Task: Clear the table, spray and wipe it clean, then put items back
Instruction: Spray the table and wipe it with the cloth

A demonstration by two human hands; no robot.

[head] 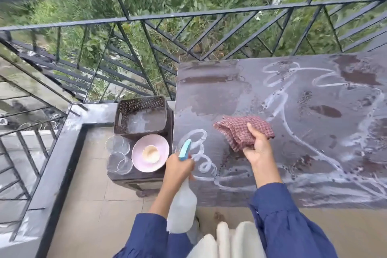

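Two-handed gripping: curling left hand point(178, 168) round translucent, teal-nozzled plastic spray bottle point(182, 207); pinching folded checked woven cloth point(240, 130) in right hand point(258, 148) over foam-streaked dark table point(314, 111).

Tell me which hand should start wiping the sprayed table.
Right. The right hand grips the checked cloth over the foam-streaked table, so it could likely wipe at once. The left hand holds the spray bottle at the table's left edge.

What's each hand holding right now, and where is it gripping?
The left hand grips the spray bottle at its neck; the right hand pinches the checked cloth at its near edge.
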